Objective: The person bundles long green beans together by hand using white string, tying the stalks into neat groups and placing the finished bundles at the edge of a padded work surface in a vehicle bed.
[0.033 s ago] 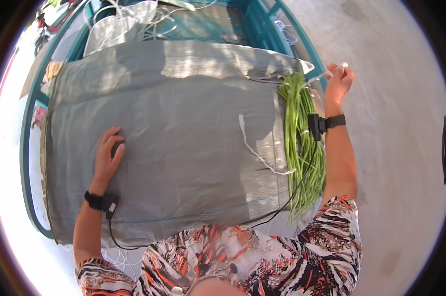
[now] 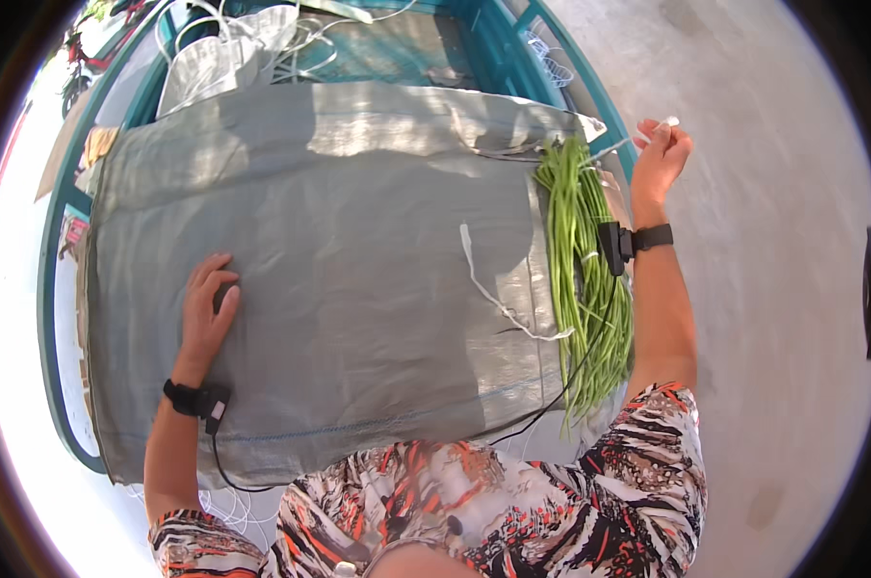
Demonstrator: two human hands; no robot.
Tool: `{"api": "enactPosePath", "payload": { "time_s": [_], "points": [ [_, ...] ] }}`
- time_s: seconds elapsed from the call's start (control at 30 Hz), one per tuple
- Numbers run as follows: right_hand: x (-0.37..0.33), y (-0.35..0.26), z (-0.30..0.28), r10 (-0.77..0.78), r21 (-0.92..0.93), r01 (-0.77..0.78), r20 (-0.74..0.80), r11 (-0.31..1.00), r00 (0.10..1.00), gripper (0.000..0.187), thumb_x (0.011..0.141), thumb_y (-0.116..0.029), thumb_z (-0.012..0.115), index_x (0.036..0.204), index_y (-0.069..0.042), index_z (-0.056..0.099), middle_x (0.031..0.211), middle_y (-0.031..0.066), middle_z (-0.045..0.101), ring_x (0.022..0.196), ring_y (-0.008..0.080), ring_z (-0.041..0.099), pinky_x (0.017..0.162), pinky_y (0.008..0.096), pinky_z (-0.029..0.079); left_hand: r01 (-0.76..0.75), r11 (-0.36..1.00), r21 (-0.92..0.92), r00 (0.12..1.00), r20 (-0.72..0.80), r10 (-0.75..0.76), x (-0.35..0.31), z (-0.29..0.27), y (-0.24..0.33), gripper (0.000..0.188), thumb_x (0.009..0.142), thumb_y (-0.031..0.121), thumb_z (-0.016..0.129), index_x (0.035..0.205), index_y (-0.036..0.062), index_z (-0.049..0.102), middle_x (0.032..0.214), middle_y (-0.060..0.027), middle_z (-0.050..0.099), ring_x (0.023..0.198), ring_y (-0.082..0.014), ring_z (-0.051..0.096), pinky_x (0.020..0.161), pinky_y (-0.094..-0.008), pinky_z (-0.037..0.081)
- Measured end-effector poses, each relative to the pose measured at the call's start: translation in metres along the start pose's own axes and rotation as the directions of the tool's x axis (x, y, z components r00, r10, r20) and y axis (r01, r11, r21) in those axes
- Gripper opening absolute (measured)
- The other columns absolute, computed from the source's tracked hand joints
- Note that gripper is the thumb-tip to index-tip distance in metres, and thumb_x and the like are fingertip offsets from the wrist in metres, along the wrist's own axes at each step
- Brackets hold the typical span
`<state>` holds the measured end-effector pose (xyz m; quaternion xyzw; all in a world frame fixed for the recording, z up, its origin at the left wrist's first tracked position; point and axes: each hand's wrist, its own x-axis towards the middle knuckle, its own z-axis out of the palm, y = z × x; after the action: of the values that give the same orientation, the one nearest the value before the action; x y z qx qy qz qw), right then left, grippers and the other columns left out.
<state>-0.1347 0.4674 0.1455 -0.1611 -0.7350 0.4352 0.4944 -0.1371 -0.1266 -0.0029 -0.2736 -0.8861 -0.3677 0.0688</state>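
Note:
A bundle of long, thin green vegetables that look like long beans (image 2: 575, 279) lies lengthwise on the right side of a grey woven sheet (image 2: 358, 250). White ties circle it near its far end and its middle. My right hand (image 2: 662, 159), beyond the far right end of the bundle, pinches the end of a white string (image 2: 609, 151), which runs taut to the bundle's upper tie. My left hand (image 2: 207, 306) rests on the sheet at the left, fingers slightly bent and apart, holding nothing. Another white strip (image 2: 483, 284) lies loose on the sheet, its lower end touching the bundle.
The sheet covers the near part of a teal metal cart bed (image 2: 488, 48). White bags and tangled white straps (image 2: 252, 48) lie at its far left. Coiled cord (image 2: 551, 60) hangs by the right rail. Black cables run from both wrist straps. Concrete floor (image 2: 763, 289) extends to the right.
The string in my right hand looks straighter. The bundle and sheet sit slightly farther left in the picture; my left hand stays resting in nearly the same place.

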Motion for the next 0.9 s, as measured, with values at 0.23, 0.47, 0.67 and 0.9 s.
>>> {"api": "enactPosePath", "payload": {
  "time_s": [0.23, 0.47, 0.67, 0.9],
  "points": [
    [-0.031, -0.034, -0.051, -0.516, -0.323, 0.545, 0.179, 0.774, 0.838, 0.007, 0.093, -0.006, 0.049, 0.094, 0.001, 0.048, 0.091, 0.0137, 0.060, 0.083, 0.0228, 0.060, 0.074, 0.0304, 0.047, -0.011, 1.000, 0.002, 1.000, 0.012, 0.011, 0.010, 0.015, 0.000, 0.012, 0.083, 0.010, 0.057, 0.091, 0.0002, 0.058, 0.120, -0.0146, 0.057, 0.117, -0.0339, 0.048, 0.099, -0.0399, 0.036],
    [-0.109, 0.025, -0.131, 0.061, -0.736, 0.521, 0.600, 0.432, 0.798, 0.013, 0.088, -0.016, 0.053, 0.086, -0.004, 0.050, 0.085, 0.0176, 0.060, 0.079, 0.0367, 0.057, 0.065, 0.0456, 0.044, 0.045, 0.999, 0.028, 0.998, 0.034, -0.045, 0.015, 0.016, 0.003, 0.013, 0.086, 0.010, 0.054, 0.093, 0.0006, 0.058, 0.124, -0.0127, 0.056, 0.121, -0.0312, 0.046, 0.101, -0.0378, 0.035],
    [-0.142, 0.027, -0.164, 0.305, -0.872, 0.470, 0.489, 0.138, 0.817, 0.011, 0.084, -0.019, 0.056, 0.085, -0.008, 0.055, 0.076, 0.0133, 0.062, 0.070, 0.0368, 0.061, 0.059, 0.0487, 0.045, 0.004, 0.999, 0.039, 1.000, 0.000, -0.004, 0.015, 0.017, -0.006, 0.012, 0.082, 0.009, 0.058, 0.091, 0.0015, 0.059, 0.119, -0.0128, 0.057, 0.116, -0.0313, 0.049, 0.098, -0.0383, 0.037],
    [-0.152, 0.009, -0.080, 0.257, -0.860, 0.344, 0.454, 0.377, 0.853, 0.031, 0.080, -0.030, 0.063, 0.100, -0.008, 0.056, 0.091, 0.0143, 0.063, 0.088, 0.0331, 0.061, 0.071, 0.0460, 0.049, 0.000, 0.999, 0.038, 1.000, -0.018, 0.000, 0.012, 0.017, -0.003, 0.012, 0.082, 0.010, 0.058, 0.091, 0.0020, 0.059, 0.118, -0.0122, 0.058, 0.114, -0.0306, 0.049, 0.096, -0.0378, 0.038]
  ]
}}
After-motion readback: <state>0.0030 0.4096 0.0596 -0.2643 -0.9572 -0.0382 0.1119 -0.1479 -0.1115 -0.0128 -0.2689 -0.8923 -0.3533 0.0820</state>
